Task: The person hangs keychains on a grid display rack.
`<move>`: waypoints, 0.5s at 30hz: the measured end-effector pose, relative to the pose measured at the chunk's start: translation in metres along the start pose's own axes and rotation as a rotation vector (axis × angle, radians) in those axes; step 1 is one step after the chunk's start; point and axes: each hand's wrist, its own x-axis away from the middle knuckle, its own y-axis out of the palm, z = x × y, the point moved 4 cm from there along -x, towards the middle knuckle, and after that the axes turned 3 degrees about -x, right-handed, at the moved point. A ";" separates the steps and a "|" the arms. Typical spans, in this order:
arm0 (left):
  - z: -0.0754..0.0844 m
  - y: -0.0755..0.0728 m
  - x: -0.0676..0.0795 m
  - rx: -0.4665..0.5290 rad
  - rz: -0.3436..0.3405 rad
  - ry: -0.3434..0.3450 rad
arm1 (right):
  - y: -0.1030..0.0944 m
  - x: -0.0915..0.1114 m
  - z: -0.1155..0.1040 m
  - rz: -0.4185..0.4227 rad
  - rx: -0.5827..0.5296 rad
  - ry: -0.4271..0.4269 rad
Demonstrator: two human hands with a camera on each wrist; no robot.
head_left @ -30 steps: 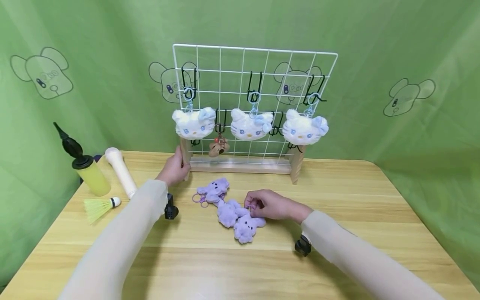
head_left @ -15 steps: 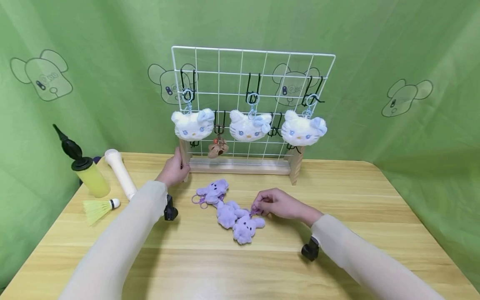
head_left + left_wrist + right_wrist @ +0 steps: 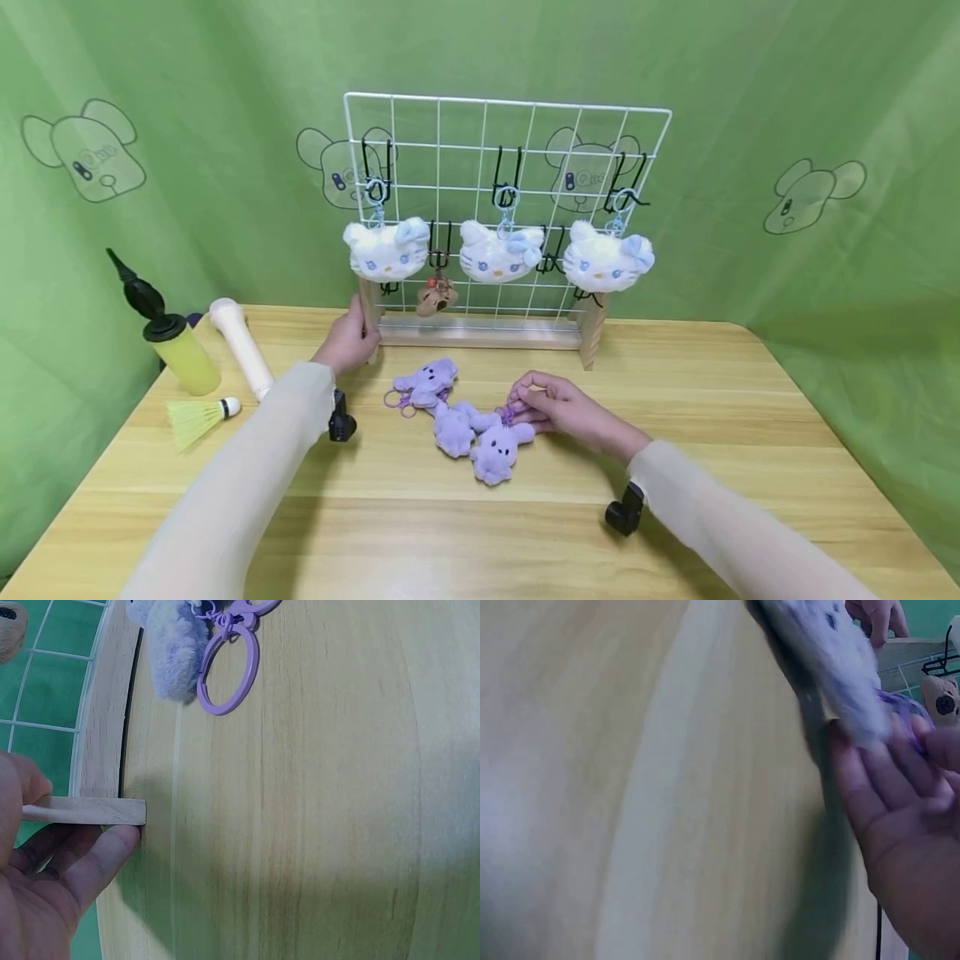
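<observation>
At the left end of the wire grid rack (image 3: 480, 334), my left hand (image 3: 347, 340) holds the wooden side foot (image 3: 90, 811) between thumb and fingers. My right hand (image 3: 558, 410) pinches the purple ring (image 3: 507, 414) of a purple plush keychain (image 3: 495, 454) in front of the rack. That plush hangs just below my fingers; in the right wrist view its body (image 3: 840, 667) is blurred against my fingertips. Two more purple plush keychains lie to its left, a middle one (image 3: 453, 431) and a far one (image 3: 429, 381) with its ring (image 3: 251, 671) on the tabletop.
Three white cat-head plush keychains, left (image 3: 386, 250), middle (image 3: 498, 252) and right (image 3: 606, 258), hang from black hooks on the grid. A brown plush keychain (image 3: 437, 297) hangs lower. Leftward are a yellow pump (image 3: 180, 354), a white cylindrical object (image 3: 242, 346) and a shuttlecock (image 3: 198, 419).
My right hand has shifted slightly right and turned, pinching the purple ring. The nearest purple plush has tilted and swung a little right. My left hand stays on the rack's foot.
</observation>
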 end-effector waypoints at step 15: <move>-0.004 0.000 -0.003 0.003 0.001 -0.004 | -0.010 0.006 -0.031 0.350 -0.004 -0.259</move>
